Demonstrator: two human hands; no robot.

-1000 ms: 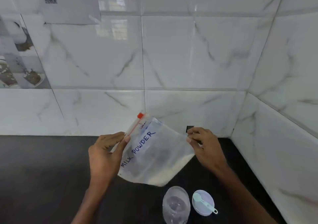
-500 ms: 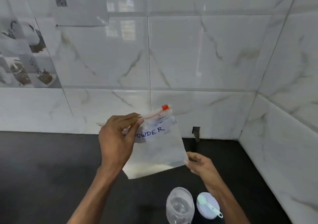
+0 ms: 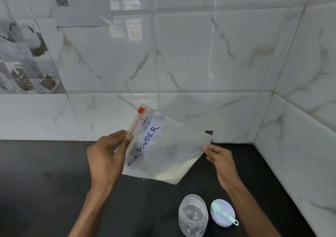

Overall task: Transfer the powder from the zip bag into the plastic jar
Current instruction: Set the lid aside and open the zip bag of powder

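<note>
A clear zip bag (image 3: 163, 149) labelled MILK POWDER hangs tilted above the black counter, its red slider at the upper left. White powder has gathered in its lower right corner. My left hand (image 3: 107, 156) pinches the bag's zip edge on the left side. My right hand (image 3: 218, 156) pinches the bag's right corner. An open clear plastic jar (image 3: 193, 216) stands upright on the counter below the bag, with no powder visible in it.
Beside the jar on the right lies its white lid (image 3: 222, 214), with a small mint-green spoon (image 3: 225, 213) resting on it. The black counter (image 3: 45, 182) runs left. Tiled walls close off the back and the right side, forming a corner.
Half a second ago the bag hung upright with its slider at the right. Now it is tilted again, and my right hand has risen from its bottom edge to its right corner.
</note>
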